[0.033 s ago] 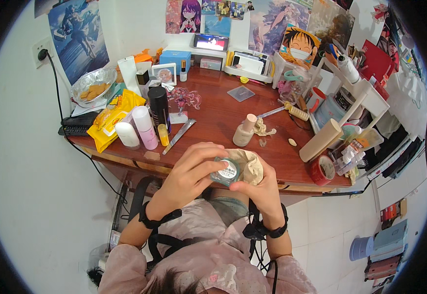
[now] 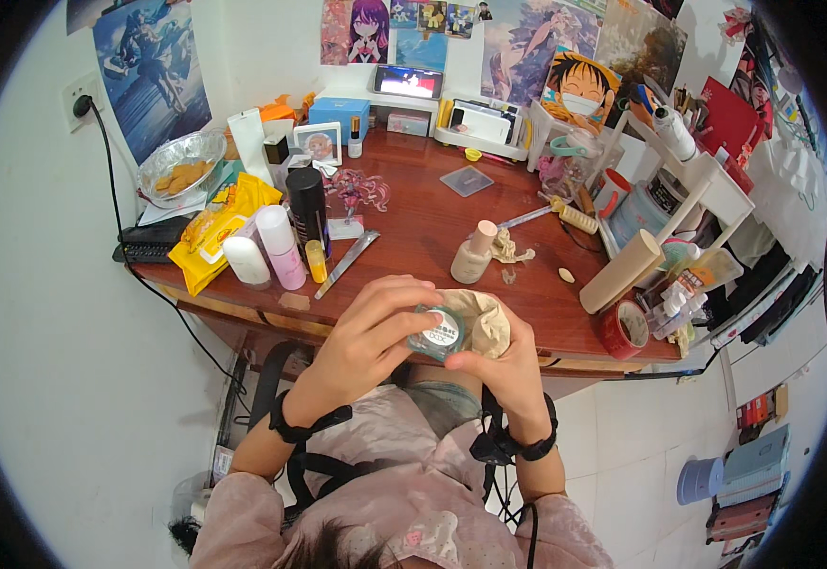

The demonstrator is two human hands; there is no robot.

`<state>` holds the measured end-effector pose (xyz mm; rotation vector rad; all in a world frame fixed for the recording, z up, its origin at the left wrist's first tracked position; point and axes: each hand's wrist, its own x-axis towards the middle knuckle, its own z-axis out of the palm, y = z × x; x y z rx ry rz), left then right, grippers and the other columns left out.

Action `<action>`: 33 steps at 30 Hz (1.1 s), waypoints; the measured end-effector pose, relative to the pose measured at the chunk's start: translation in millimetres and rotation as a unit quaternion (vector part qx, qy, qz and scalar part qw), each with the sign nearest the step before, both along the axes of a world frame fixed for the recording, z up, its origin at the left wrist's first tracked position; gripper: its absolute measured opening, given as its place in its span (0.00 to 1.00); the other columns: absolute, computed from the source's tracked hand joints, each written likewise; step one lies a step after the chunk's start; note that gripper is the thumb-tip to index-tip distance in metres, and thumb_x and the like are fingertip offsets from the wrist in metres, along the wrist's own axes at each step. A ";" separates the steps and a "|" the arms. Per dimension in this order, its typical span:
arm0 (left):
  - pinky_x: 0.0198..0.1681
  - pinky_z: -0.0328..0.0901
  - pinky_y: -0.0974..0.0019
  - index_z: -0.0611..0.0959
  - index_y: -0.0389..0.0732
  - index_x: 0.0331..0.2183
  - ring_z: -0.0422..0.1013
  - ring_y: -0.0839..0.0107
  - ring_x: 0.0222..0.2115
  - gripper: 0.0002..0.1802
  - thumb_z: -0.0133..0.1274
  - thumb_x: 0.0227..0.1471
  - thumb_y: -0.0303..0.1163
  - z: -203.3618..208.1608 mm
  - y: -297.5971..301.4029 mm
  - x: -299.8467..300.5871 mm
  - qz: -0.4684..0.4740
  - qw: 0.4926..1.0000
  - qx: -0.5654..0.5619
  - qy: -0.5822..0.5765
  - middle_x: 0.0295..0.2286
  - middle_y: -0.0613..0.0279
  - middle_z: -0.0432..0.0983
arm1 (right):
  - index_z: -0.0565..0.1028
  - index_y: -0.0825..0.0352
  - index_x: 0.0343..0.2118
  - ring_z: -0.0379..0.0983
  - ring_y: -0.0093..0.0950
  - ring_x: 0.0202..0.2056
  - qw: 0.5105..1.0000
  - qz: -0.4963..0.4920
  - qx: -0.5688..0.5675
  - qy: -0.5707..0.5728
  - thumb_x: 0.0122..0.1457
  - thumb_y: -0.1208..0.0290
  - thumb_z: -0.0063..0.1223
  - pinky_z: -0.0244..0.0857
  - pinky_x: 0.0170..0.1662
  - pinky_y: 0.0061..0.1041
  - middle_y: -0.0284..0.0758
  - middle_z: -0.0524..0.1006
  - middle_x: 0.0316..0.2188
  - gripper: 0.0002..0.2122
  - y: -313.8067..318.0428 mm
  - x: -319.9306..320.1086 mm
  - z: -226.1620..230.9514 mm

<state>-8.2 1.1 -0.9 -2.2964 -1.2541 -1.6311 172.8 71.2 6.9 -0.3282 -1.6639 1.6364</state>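
Note:
Just off the desk's front edge, my left hand (image 2: 376, 322) is closed around a small round teal container (image 2: 444, 329) with a white label on its face. Its fingers curve over the container's top and side. My right hand (image 2: 513, 365) grips a crumpled beige tissue (image 2: 483, 322), which lies against the container's right side; the thumb reaches under toward the container. Right beyond them a beige bottle (image 2: 472, 256) with a rounded cap stands upright on the desk (image 2: 413, 199). Another crumpled beige scrap (image 2: 508, 248) lies behind that bottle.
To the left stand a pink-and-white bottle (image 2: 281, 248), a black can (image 2: 307, 213) and a yellow wipes pack (image 2: 219, 237). A metal file-like strip (image 2: 347, 264) lies beside them. On the right are a beige cylinder (image 2: 622, 272), a red tape roll (image 2: 625, 329) and a white shelf (image 2: 707, 185).

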 end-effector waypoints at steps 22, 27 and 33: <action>0.53 0.63 0.50 0.81 0.39 0.35 0.70 0.59 0.46 0.17 0.54 0.39 0.14 2.9 -2.6 1.9 -0.011 1.000 0.021 -0.010 0.38 0.61 0.79 | 0.70 0.72 0.51 0.68 0.13 0.35 0.998 -0.012 -0.025 -0.052 0.55 0.74 0.57 0.64 0.38 0.15 0.27 0.75 0.36 0.20 0.4 6.8 -1.8; 0.52 0.63 0.50 0.82 0.39 0.34 0.71 0.60 0.44 0.13 0.56 0.40 0.20 1.5 -1.5 1.0 -0.006 0.999 0.045 0.026 0.38 0.60 0.79 | 0.70 0.72 0.51 0.69 0.15 0.38 0.999 0.002 -0.007 -0.038 0.51 0.76 0.61 0.65 0.41 0.17 0.29 0.76 0.40 0.22 -1.8 6.8 0.6; 0.50 0.65 0.50 0.82 0.39 0.33 0.71 0.61 0.42 0.11 0.57 0.40 0.23 -1.5 0.2 0.1 0.010 0.996 0.068 0.064 0.38 0.60 0.78 | 0.71 0.72 0.50 0.69 0.16 0.39 0.998 -0.016 -0.010 -0.065 0.48 0.77 0.64 0.66 0.42 0.18 0.30 0.76 0.41 0.24 0.0 7.2 2.9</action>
